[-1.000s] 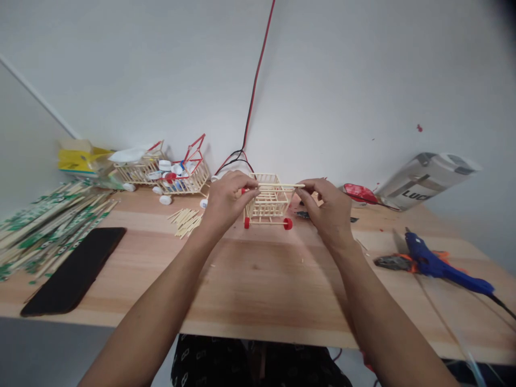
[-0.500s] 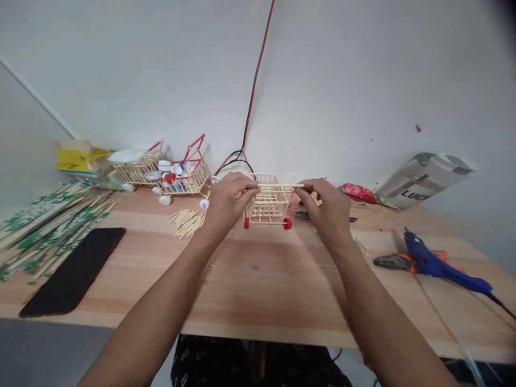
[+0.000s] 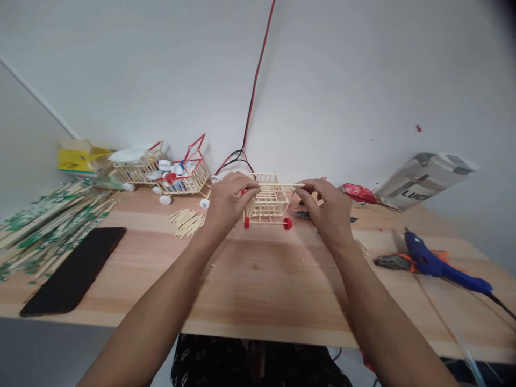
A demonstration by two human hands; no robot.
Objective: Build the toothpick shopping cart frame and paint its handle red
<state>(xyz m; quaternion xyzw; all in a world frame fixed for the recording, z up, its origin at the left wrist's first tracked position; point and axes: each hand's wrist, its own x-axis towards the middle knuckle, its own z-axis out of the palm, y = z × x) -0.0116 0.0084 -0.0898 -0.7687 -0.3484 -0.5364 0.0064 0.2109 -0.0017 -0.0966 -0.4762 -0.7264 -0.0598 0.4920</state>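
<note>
The left hand and the right hand hold a thin stick flat between them. The left fingers are pinched on one end and the right fingers are pinched on the other end. The thin stick lies across the top of a little cart made of sticks. The little cart stands on its red wheels in the middle of the counter, near the wall. A small pile of sticks lies just to the left. A blue glue gun lies far right, and a black phone lies far left.
</note>
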